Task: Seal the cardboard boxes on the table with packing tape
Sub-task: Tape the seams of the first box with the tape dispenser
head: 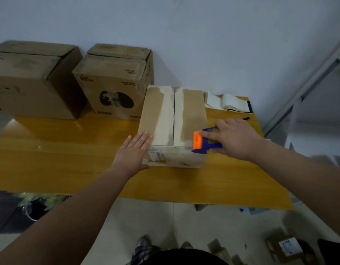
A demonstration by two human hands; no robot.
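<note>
A small cardboard box (173, 119) stands on the yellow wooden table (70, 159), its two top flaps closed with a dark seam down the middle and old pale tape marks beside it. My left hand (134, 152) lies flat with fingers together against the box's near left corner. My right hand (236, 138) grips a blue and orange tape dispenser (203, 140), whose orange end touches the box's near right top edge. Two larger cardboard boxes stand behind: one with a black round print (112, 88) and one at far left (31, 79).
A white open notebook or papers (228, 102) and a black pen (246, 118) lie at the table's far right corner. The wall is just behind the boxes. A metal frame (306, 88) stands to the right. Small boxes lie on the floor at lower right (285, 247).
</note>
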